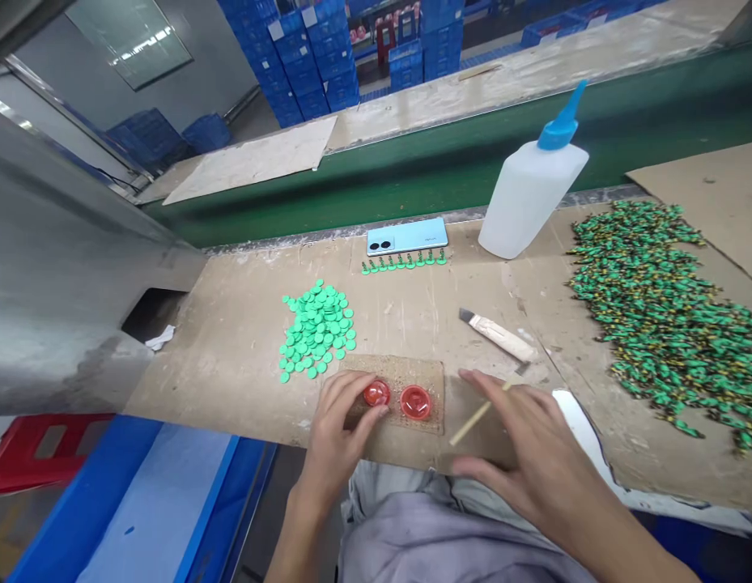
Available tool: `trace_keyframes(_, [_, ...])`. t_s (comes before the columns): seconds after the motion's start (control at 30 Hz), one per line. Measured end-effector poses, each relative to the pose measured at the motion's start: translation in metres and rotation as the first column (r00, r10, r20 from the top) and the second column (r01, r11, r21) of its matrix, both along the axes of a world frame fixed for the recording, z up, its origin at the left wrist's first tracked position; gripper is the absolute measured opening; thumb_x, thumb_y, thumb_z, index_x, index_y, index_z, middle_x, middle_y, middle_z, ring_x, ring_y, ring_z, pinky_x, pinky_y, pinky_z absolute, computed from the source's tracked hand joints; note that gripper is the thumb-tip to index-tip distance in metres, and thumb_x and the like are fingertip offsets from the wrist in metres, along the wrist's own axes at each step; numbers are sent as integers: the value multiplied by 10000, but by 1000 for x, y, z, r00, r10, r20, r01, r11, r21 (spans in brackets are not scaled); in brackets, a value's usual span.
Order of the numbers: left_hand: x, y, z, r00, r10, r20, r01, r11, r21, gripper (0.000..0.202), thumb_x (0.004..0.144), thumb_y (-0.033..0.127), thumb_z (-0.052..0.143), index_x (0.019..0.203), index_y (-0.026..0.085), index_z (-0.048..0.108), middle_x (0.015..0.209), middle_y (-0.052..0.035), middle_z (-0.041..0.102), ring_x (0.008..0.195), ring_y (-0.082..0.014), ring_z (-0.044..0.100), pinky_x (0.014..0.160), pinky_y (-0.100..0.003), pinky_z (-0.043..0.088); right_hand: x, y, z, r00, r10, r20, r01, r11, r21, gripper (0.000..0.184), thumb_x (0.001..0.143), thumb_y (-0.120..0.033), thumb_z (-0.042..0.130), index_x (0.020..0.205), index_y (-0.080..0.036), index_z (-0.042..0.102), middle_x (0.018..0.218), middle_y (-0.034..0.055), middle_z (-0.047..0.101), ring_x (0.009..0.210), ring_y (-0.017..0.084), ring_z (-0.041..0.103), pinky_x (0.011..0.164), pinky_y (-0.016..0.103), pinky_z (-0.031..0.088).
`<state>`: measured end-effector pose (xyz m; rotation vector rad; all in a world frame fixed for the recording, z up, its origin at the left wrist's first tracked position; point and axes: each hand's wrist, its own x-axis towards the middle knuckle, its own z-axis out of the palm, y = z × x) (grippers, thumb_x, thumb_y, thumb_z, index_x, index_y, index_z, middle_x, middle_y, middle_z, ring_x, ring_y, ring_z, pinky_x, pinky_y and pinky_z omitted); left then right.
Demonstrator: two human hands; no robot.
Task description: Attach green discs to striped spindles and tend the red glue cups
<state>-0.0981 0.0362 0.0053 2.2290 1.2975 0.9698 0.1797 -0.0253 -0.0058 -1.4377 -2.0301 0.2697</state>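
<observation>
My left hand has its thumb and index finger closed about the rim of a small clear red cap. That cap sits on a thin brown board near the table's front edge. Just right of it on the board is a round red dish with a shiny inside. My right hand hovers right of the board, thumb and fingers apart. A thin pale stick runs beneath its index finger. Beyond that hand lies a blade with a wrapped pale handle.
Green discs form a pile at left. A row of small green-based figures stands before a light blue phone. A white squeeze bottle with blue nozzle stands behind; many small green-and-black pieces are heaped at right.
</observation>
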Motion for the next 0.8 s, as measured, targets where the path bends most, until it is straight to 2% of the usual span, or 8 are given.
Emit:
trace_keyframes(0.1, [0,-1,-1,1000,2,19,-1,1000,-22,343,973,227,744,1308,265,677,1222,-87,741,1162,-253,690,987,-419,586,-24,15,-4,995,-7,96,7,1000,-4,813,1061,-605,506,1669,-151,217,1443,209,650,1290,359,623,1036,525,418])
trace_keyframes(0.17, [0,-1,-1,999,3,32,-1,999,-44,315,985,226,724,1295,262,685,1221,-90,741,1160,-253,697,978,-412,591,-31,20,-8,992,-2,129,3,1000,-11,767,1079,-576,483,1648,-123,242,1485,215,620,1383,345,563,1066,513,378])
trace_keyframes(0.3, [-3,-1,-1,999,3,54,2,996,-90,275,995,232,709,1268,262,692,1205,-91,741,1141,-248,700,970,-402,591,-32,21,-12,990,7,138,-5,1000,-14,729,1077,-597,479,1601,-116,322,1467,190,639,1380,315,559,1069,479,346])
trace_keyframes(0.5, [-6,-1,-1,996,-19,82,30,991,-128,292,993,210,704,1276,276,680,1208,-75,733,1148,-230,687,979,-374,579,-29,20,-12,989,0,145,8,999,-53,748,1057,-617,515,1601,-136,337,1479,170,638,1386,318,534,1082,469,325])
trace_keyframes(0.8, [-7,1,2,994,-13,112,33,983,-180,274,993,203,704,1256,279,698,1192,-62,735,1138,-216,683,985,-341,563,-29,23,-10,986,4,164,-1,1000,-23,723,1087,-619,431,1589,-102,375,1458,162,658,1353,309,535,1065,464,323])
